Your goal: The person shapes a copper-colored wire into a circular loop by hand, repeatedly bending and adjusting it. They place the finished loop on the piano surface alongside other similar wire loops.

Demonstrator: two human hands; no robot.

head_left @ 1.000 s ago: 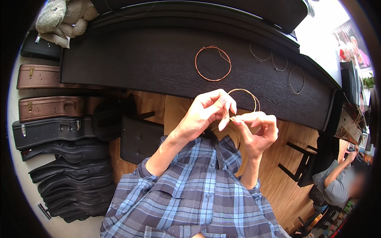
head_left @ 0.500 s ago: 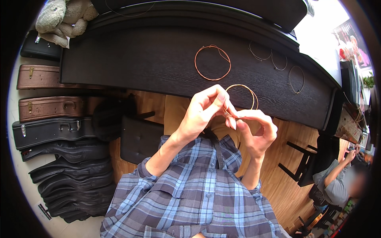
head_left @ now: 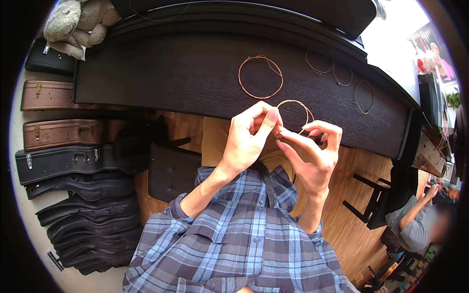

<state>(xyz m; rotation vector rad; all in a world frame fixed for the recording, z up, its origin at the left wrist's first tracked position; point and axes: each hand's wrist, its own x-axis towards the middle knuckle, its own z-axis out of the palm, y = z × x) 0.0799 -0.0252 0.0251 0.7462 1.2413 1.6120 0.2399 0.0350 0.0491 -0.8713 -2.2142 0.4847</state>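
Pinching a brass-coloured wire coil (head_left: 294, 101) out in front of the chest, the left hand (head_left: 251, 136) has its thumb and fingertips pressed together on the wire near its end, other fingers curled in. Both elbows are bent, wrists up, hands nearly meeting just over the front edge of the black top (head_left: 161, 73), so the coil's loop sits against that edge from up here. The right hand (head_left: 315, 161) comes in from the other side, index and thumb stretched toward the left fingertips, the rest bent and lifted beside the loop; can't tell if it's actually gripping wire.

Compared with half a second ago, the right fingers have fanned out more and the loop's nudged slightly left. Stuff lying on the top looks unchanged.

That top has a visible wood grain, btw. Midway between its front and back edges there's a coppery ring of wire (head_left: 239, 78), two thin grey loops (head_left: 320, 72) near the back edge, and another skinny oval loop (head_left: 373, 97) toward the right end.
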